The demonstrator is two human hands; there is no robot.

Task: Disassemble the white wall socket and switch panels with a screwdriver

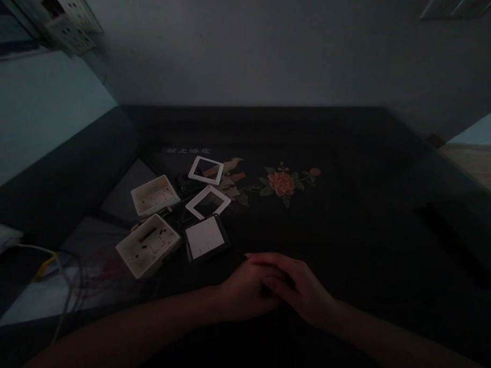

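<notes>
My left hand (pixel 241 292) and my right hand (pixel 312 293) are clasped together near the front of the dark table (pixel 361 209). The right fingers fold over the closed left hand, whose fingertips are mostly hidden. No object shows between them. Left of and beyond the hands lies a white square panel with a dark backing (pixel 204 239). Behind it are a white square frame (pixel 196 198) and another white frame (pixel 219 175), both with open centres. Two white, open-topped wall boxes, a nearer one (pixel 150 246) and a farther one (pixel 154 197), stand to their left.
A small black part (pixel 185 183) lies by the farther frame. White cable (pixel 68 285) runs down the left side from a white device (pixel 0 240). Wall sockets (pixel 76 25) are at upper left. At right is a dark, flat object (pixel 465 234). The room is dim.
</notes>
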